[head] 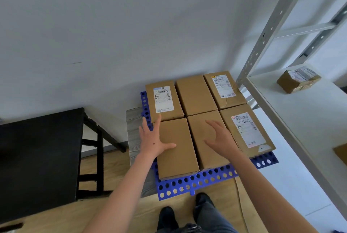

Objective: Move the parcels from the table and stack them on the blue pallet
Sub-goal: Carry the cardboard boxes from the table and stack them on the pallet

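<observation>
Six cardboard parcels [195, 93] lie in two rows of three on the blue pallet [199, 180], near a black bench [37, 157]. A person's left grip [153, 138], fingers spread, is at the left edge of the near-left parcel [178, 157]. The right grip [220, 137], fingers also spread, is over the near-middle parcel [204, 133]. A taped parcel [298, 80] sits on the white shelf [300, 110] at right.

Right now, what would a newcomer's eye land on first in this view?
Six brown parcels packed in two rows of three on the blue pallet against the wall. Both hands are spread open over the near row, the left hand at the near-left parcel's edge, the right hand over the middle one. A black table stands left.
</observation>
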